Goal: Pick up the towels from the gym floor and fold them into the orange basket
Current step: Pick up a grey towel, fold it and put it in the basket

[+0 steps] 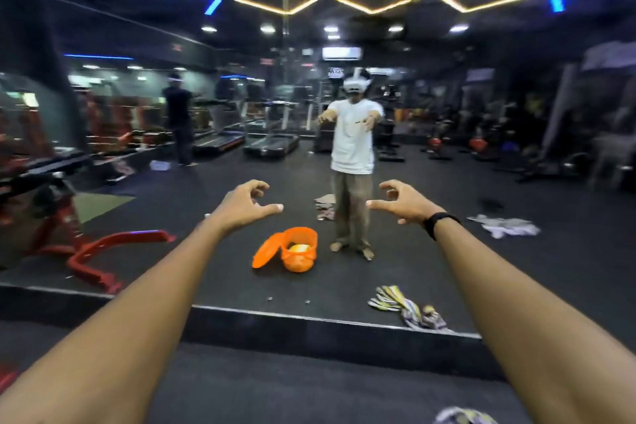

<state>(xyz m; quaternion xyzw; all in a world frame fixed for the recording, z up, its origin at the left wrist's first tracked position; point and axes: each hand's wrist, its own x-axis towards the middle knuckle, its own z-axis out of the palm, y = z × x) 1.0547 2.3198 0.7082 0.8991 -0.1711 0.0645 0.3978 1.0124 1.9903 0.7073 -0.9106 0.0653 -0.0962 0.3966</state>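
– Where to begin?
– Both grips, left hand point(246, 205) and right hand point(401, 205), are loosely spread, empty. Striped towel point(406, 308) lies near right; orange basket point(298, 248) centre. Stoop, gather it whole.

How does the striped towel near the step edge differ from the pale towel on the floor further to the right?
The striped towel shows yellow, white and grey stripes; the pale towel looks plain white-grey. The striped one lies at the raised floor's edge, below the right hand; the pale one lies further back and to the right. Both are crumpled, unfolded, untouched, and outside the orange basket.
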